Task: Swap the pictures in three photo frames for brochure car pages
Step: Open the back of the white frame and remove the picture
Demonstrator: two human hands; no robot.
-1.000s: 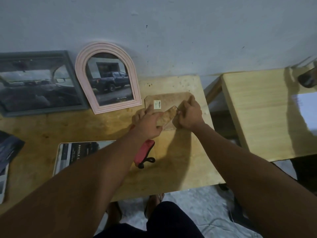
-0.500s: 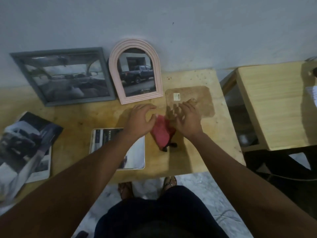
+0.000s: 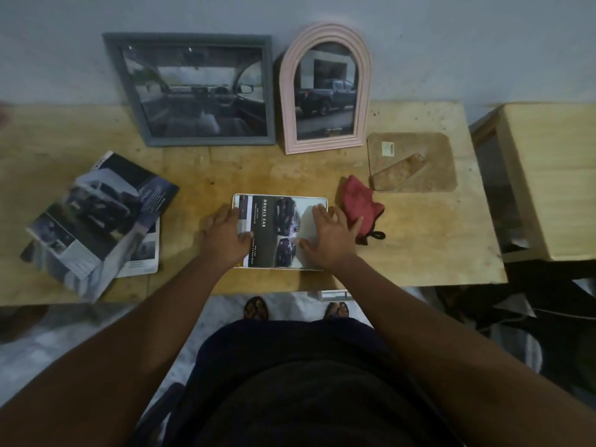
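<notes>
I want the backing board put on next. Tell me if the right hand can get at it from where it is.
Probably yes. The right hand rests on the white frame; the backing board lies flat up and to its right. Only the red cloth lies between, low enough to pass over.

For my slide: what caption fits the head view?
Both hands, left hand and right hand, press a car page in the white frame.

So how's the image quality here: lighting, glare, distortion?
Head view: dim, bluish light; faint glare specks on the grey frame glass; wide-angle bending curves the table edges; brochure pile is soft at left; both hands on the white frame are reasonably sharp.
</notes>
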